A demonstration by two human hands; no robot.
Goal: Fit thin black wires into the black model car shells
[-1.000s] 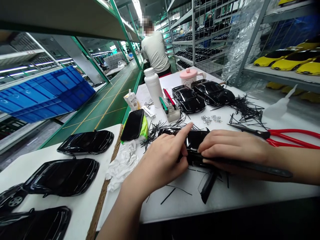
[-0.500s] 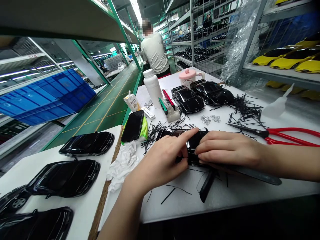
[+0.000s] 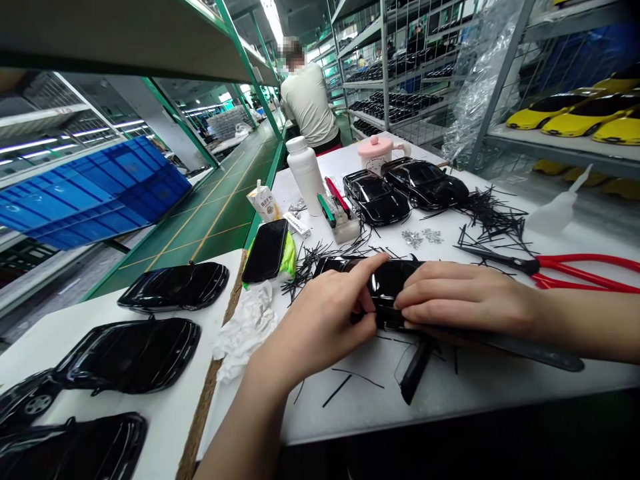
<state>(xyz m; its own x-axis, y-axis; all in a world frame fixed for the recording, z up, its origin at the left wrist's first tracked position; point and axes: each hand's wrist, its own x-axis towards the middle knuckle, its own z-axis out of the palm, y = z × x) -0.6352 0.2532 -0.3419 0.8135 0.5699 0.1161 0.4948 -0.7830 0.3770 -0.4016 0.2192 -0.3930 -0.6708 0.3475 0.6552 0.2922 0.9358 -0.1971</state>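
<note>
A glossy black model car [image 3: 387,280] lies on the white table, partly covered by both hands. My left hand [image 3: 335,300] grips its left part, index finger stretched over the body and the other fingers curled at the near side. My right hand [image 3: 460,297] is closed at the car's near side, fingertips against the body. From under this palm a long flat dark tool [image 3: 545,355] with a rounded end sticks out to the right; its working tip is hidden. A loose black part [image 3: 416,373] lies just in front of the car.
Red-handled pliers [image 3: 575,263], black strips [image 3: 485,213] and two finished-looking black cars [image 3: 375,197] lie beyond. A white bottle [image 3: 305,177], pink mug [image 3: 376,153] and phone [image 3: 267,252] stand or lie farther back. More black cars [image 3: 135,357] rest on the left board.
My right hand has shifted slightly right, and the tool's rounded end has slid right with it. My left index finger has drawn back a little.
</note>
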